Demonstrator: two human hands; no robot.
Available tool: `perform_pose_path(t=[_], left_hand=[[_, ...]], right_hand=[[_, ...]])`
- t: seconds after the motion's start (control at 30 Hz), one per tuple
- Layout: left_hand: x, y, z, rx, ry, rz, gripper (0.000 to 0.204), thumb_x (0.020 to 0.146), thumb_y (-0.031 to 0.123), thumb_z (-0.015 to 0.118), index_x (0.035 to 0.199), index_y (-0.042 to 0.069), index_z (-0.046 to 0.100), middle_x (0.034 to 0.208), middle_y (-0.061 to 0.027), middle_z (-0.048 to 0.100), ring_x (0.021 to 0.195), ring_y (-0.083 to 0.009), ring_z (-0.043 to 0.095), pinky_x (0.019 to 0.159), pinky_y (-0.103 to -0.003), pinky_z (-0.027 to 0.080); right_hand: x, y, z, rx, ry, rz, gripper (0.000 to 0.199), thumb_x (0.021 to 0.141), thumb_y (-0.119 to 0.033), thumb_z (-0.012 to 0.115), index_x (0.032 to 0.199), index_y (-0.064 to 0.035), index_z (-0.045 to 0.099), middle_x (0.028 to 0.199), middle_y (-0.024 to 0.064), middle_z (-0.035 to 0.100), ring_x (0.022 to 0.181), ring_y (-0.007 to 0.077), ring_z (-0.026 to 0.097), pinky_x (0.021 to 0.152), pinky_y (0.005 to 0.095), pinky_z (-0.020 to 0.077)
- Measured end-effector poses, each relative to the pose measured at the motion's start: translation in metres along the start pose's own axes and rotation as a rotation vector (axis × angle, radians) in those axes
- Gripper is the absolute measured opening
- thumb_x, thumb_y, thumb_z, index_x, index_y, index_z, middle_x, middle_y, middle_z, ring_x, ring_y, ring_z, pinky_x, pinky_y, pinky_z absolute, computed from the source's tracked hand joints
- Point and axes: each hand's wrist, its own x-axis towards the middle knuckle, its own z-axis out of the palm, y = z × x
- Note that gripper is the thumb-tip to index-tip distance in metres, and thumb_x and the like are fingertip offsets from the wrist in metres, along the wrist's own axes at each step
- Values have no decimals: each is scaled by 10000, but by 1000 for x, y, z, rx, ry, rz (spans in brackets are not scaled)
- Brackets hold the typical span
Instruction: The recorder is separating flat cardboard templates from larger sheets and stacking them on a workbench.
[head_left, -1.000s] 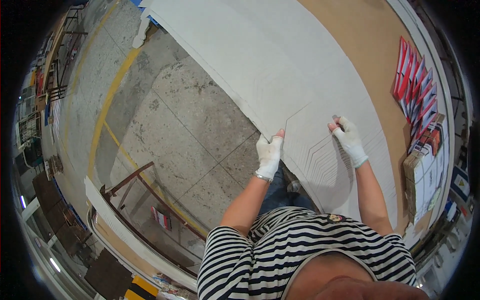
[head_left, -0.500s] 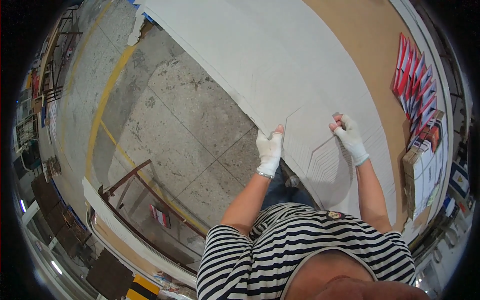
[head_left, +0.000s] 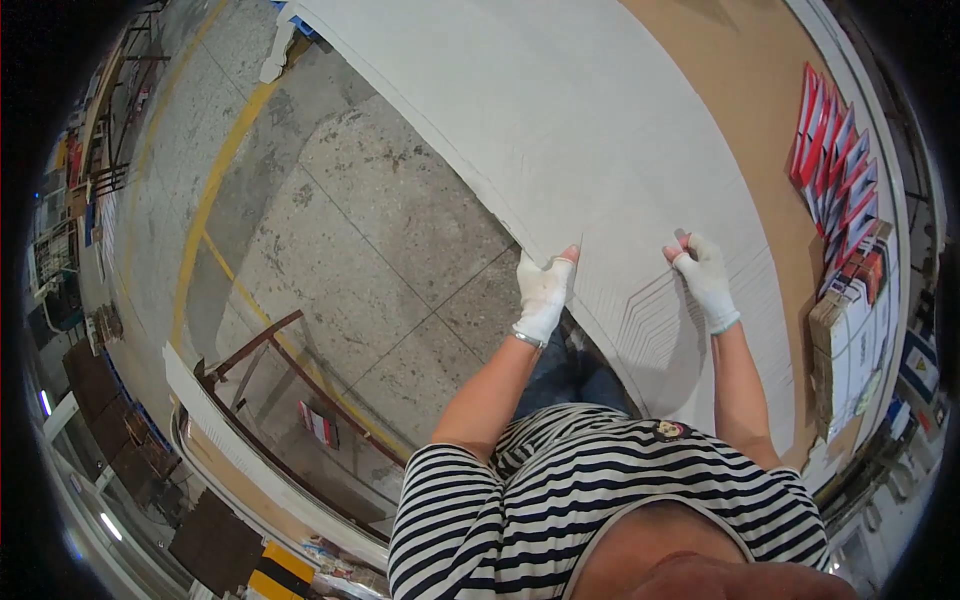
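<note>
Large white sheets (head_left: 600, 130), paper or thin board, lie stacked before me. Their near right edges are fanned in fine angled steps. My left hand (head_left: 545, 292), in a white glove with bare fingertips, closes on the left edge of the sheets, thumb on top; its other fingers are mostly hidden. Over the fanned part is my right hand (head_left: 706, 275), gloved alike. Thumb and finger pinch a small grey flat piece (head_left: 681, 235) whose kind I cannot make out. A shadow falls below this hand.
A brown board surface (head_left: 735, 70) shows beyond the sheets. On its right stand red-and-white folded packets (head_left: 835, 165) and a tied bundle of white card (head_left: 845, 345). To the left is a concrete floor (head_left: 370, 220) with yellow lines, and a rusty metal frame (head_left: 280, 360).
My left hand has shifted slightly right with its thumb further over the sheet. The raised edge line beside that thumb has faded. My right hand stays nearly in place, still pinching the grey piece.
</note>
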Motion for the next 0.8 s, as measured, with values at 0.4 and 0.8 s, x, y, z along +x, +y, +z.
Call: perform_pose_path(t=[0.4, 0.8], left_hand=[[-18, -14, 2, -73, -5, -7, 494, 859, 119, 746, 1271, -52, 533, 1168, -109, 644, 1052, -189, 597, 929, -307, 468], [-19, -15, 2, -38, -13, 13, 441, 859, 186, 755, 1204, -32, 588, 1116, -81, 663, 995, -168, 606, 889, -310, 476]], right_hand=[[-2, 0, -7, 40, -61, -86, 186, 892, -174, 682, 825, -19, 602, 707, -20, 567, 659, 73, 491, 596, 256, 413], [-4, -2, -11, 17, -112, -61, 174, 902, -165, 675, 835, -38, 577, 724, -44, 521, 674, 55, 452, 596, 241, 383]])
